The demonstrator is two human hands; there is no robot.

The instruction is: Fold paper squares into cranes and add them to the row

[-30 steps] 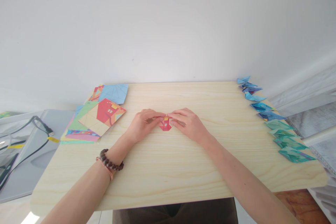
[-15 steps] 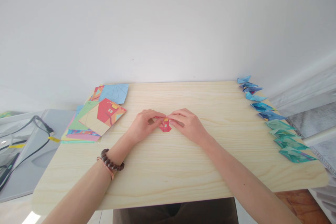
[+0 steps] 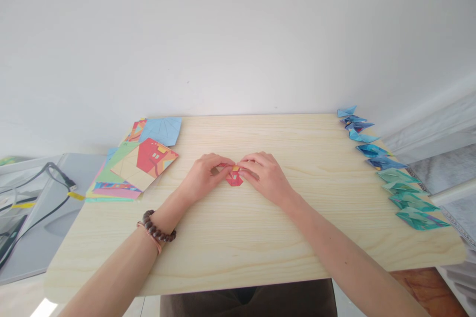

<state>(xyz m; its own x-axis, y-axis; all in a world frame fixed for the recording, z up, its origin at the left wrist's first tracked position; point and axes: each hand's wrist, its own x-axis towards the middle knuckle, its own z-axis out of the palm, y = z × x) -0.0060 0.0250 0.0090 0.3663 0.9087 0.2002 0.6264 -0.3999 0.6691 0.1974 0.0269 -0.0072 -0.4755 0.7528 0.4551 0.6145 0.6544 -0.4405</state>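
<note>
A small folded sheet of red origami paper (image 3: 234, 179), with yellow and pale patches, lies at the middle of the wooden table (image 3: 230, 237). My left hand (image 3: 208, 174) pinches its upper left part between thumb and fingers. From the other side, my right hand (image 3: 263, 174) has thumb and fingers closed on the upper right part. The fingertips of both hands nearly meet at the paper's top edge and hide some of it. Dark beads and a thin copper-coloured band circle my left wrist.
Loose printed paper sheets (image 3: 126, 166) overlap at the table's left side, with a light blue sheet (image 3: 161, 130) behind. Several folded blue paper pieces (image 3: 374, 150) and green paper pieces (image 3: 418, 218) line the right edge. Black cables (image 3: 55, 173) lie left of the table; a white wall (image 3: 238, 39) rises behind.
Both hands keep their hold on the red paper in nearly the same place. The view has shifted very slightly; nothing else visibly differs.
</note>
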